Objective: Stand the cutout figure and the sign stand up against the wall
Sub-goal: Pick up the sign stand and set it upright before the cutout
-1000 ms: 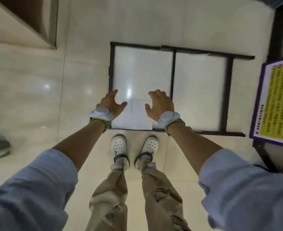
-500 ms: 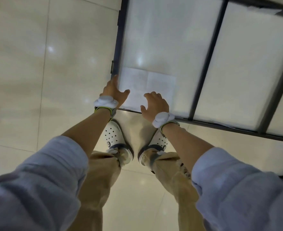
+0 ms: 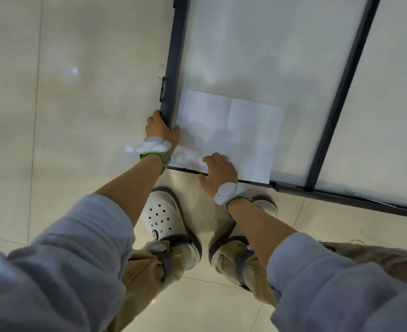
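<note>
The sign stand (image 3: 173,68) lies flat on the tiled floor, a dark metal frame around white panels, with a dark bar (image 3: 341,92) running down its middle. A white sheet of paper (image 3: 233,133) sits on its near left corner. My left hand (image 3: 160,129) grips the frame's left edge close to that corner. My right hand (image 3: 218,172) is closed over the frame's near edge, fingers on the paper. The cutout figure is out of view.
Glossy beige floor tiles (image 3: 66,104) stretch to the left of the stand. My feet in white clogs (image 3: 165,218) stand right at the frame's near edge, below my hands.
I have bent lower and my view has closed in on the stand. Both hands went from hovering open above it to gripping its near left corner.
</note>
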A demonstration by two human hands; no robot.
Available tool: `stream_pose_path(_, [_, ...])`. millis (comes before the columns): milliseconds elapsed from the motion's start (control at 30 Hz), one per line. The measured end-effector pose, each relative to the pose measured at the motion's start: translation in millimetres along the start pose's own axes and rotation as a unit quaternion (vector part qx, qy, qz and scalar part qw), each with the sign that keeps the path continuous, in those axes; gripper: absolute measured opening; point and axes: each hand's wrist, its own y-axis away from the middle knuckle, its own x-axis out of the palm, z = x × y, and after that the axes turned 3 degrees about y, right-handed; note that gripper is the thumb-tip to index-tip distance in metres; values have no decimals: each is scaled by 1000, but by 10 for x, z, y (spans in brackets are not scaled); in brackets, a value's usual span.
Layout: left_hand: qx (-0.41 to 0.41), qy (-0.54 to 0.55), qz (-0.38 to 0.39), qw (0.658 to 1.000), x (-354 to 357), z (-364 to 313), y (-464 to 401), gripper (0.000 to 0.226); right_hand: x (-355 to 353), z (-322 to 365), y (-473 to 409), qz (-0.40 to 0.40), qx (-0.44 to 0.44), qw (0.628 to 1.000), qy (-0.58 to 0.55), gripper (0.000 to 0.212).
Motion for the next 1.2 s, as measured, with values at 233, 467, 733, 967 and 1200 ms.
stream_pose_path(233, [2,-44,-4,999,-5,66,-269,33,179,35,-165,16,-62,995,75,26])
stream_pose_path(467, [-25,-43,33,998,-149,-8,-237,35,40,185,-136,38,-61,991,113,21])
stream_pose_path(733, [-42,-34,5,999,-541,-370,299,38,-456,402,295,55,-69,984,156,24])
stream_pose_path(967, [-30,65,42,997,-1178,-825,985,30,-1172,677,932,44,-68,982,170,25])
stream_pose_path(1200, [-42,113,65,991,-1697,-1388,1576,48,-1816,816,1500,25,-62,985,159,26])
